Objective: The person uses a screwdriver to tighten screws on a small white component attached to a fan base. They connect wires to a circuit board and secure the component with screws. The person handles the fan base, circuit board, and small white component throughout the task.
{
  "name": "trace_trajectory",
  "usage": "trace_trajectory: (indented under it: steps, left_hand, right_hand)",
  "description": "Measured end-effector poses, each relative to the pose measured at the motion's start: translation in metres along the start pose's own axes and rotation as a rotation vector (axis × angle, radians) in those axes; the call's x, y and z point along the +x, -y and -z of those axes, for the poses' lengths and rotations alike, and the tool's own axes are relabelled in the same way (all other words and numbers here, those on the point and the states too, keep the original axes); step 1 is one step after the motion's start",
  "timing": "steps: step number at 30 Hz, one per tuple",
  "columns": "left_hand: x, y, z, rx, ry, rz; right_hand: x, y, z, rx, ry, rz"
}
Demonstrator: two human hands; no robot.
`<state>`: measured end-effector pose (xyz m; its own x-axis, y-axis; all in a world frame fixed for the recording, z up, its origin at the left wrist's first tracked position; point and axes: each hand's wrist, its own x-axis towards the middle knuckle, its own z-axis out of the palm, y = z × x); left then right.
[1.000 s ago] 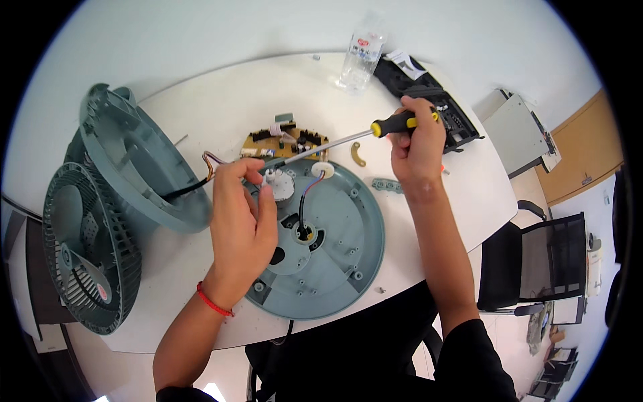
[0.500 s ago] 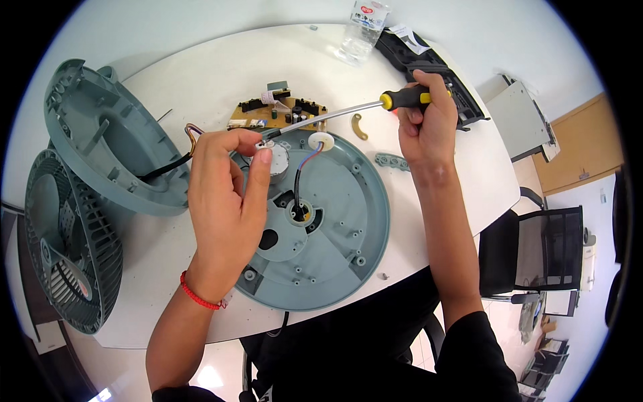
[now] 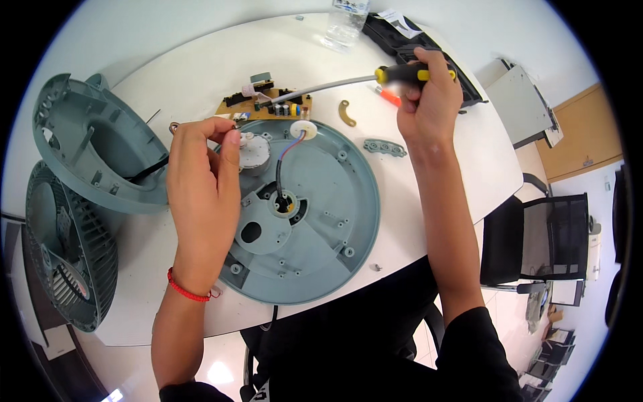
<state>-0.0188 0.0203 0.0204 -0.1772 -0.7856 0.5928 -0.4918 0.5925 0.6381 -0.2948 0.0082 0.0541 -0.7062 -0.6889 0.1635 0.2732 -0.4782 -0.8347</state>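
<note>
Head view: the person is working on a round grey-green base (image 3: 315, 214) lying flat on the white table (image 3: 201, 60), its inner side up. The left hand (image 3: 201, 181) is resting over the base's left part, fingers curled, thumb and forefinger pinching near the small metal motor (image 3: 255, 155) by the base's upper rim; whether they are gripping a screw or a wire there is too small to tell. The right hand (image 3: 429, 100) is closed around the yellow-and-black handle of a screwdriver (image 3: 362, 78), held above the table beyond the base. Its shaft is pointing left toward the circuit board (image 3: 264, 106), which lies just past the rim, and the tip is ending near the board, not on the motor.

A red-and-blue wire pair is running from a white plug (image 3: 303, 129) down to the centre hole (image 3: 287, 203), where a black cable is also passing through.

By my reading, the step in hand is the fixing or freeing of the motor: the left hand is steadying it while the tool is not yet set. The next move calls for bringing the tip down onto a motor screw, square to its head, while the left fingers are keeping clear of the wires.

Around: two fan grilles (image 3: 74, 201) at the left, a loose button strip (image 3: 385, 147), a brass bracket (image 3: 346, 112) and a small screw (image 3: 377, 267) lying on the table.
</note>
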Motion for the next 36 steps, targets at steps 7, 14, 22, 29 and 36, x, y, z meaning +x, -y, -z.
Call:
trace_trajectory:
  steps: [7, 14, 22, 29, 36]
  left_hand:
    - [0.005, -0.004, 0.004, 0.225, 0.105, 0.005]
    - [0.008, -0.007, 0.006, 0.311, 0.154, -0.021]
    - [0.008, -0.006, 0.004, 0.377, 0.159, -0.059]
    - [0.007, -0.007, 0.004, 0.415, 0.134, -0.133]
    - [0.007, -0.009, 0.004, 0.393, 0.133, -0.153]
  right_hand:
    - [0.001, 0.003, 0.001, -0.012, -0.039, 0.074]
    - [0.002, 0.002, 0.003, 0.034, -0.022, 0.088]
    - [-0.001, 0.009, -0.003, 0.020, -0.033, 0.082]
    - [-0.006, 0.011, -0.007, 0.003, -0.044, 0.086]
    - [-0.010, 0.013, -0.010, 0.007, -0.033, 0.079]
